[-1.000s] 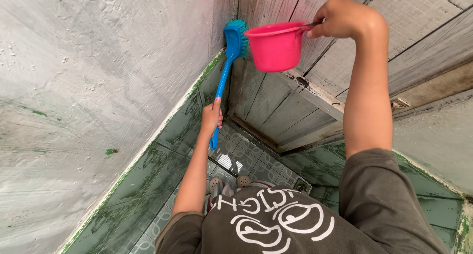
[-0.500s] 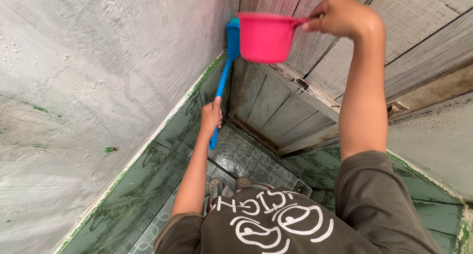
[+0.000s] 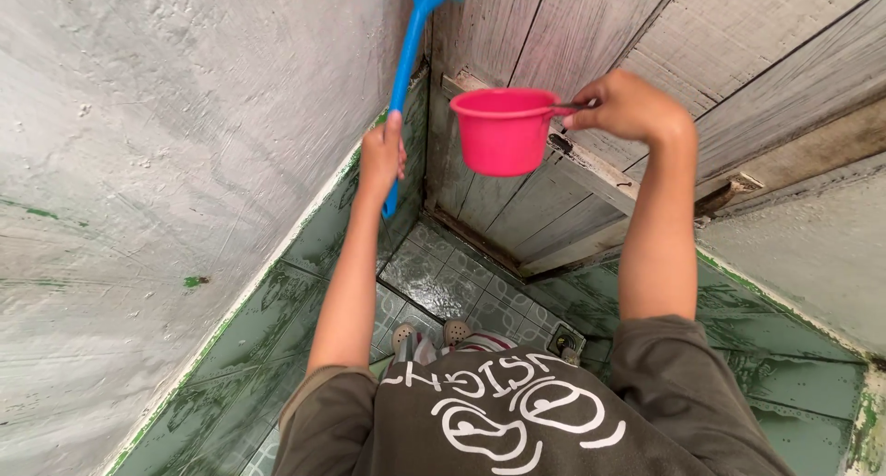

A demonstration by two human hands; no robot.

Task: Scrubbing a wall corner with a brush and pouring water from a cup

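Since a second ago the brush (image 3: 409,65) has climbed: its bristle head, then level with the scoop, now runs off the top of the frame, and the left hand (image 3: 380,157) has risen with it, while the right hand (image 3: 623,107) has brought the pink scoop (image 3: 503,130) down from head height to lower in front of the door.

Nearest, below the dark shirt (image 3: 517,411), feet in sandals (image 3: 427,336) stand on wet patterned floor tiles (image 3: 443,277). Further up, the left hand is wrapped tight round the lower end of the blue handle, beside the grey plastered wall (image 3: 185,144). The right hand pinches the scoop's short handle, rim up and roughly level; whether it holds water cannot be seen. Beyond stands the weathered wooden door (image 3: 591,42), the brush reaching up along the corner where door meets wall.

Judging from this, scrubbing goes best with firm, even strokes along the corner, the scoop kept level and clear of the brush.
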